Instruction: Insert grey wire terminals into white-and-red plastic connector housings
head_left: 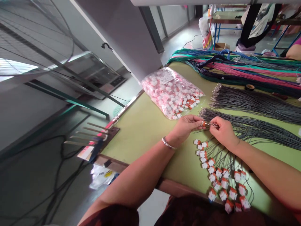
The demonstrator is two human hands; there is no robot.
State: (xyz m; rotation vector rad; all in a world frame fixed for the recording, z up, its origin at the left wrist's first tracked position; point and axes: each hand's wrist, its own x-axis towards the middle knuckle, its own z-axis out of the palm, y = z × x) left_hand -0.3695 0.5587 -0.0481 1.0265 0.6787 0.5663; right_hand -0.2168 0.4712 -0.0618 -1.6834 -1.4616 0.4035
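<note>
Between its fingertips my left hand point(189, 125) pinches a small orange and white connector point(203, 123). My right hand point(222, 130) is closed on a thin dark wire point(213, 125), its metal end pointing at the connector. Whether the wire end is inside the connector is too small to tell. Just below both hands lie several wired white and orange connectors point(212, 169), their dark leads running up under my right forearm. Close behind my right hand spreads a bundle of dark wires point(254, 124) with bare metal terminals at its left end.
A clear plastic bag point(169, 91) of loose connectors lies on the green table point(131, 131). Farther back are a second dark wire bundle point(254, 102), a tape roll point(249, 87) and long coloured wires point(235, 67). A pronged metal rack point(94, 135) stands at the left edge.
</note>
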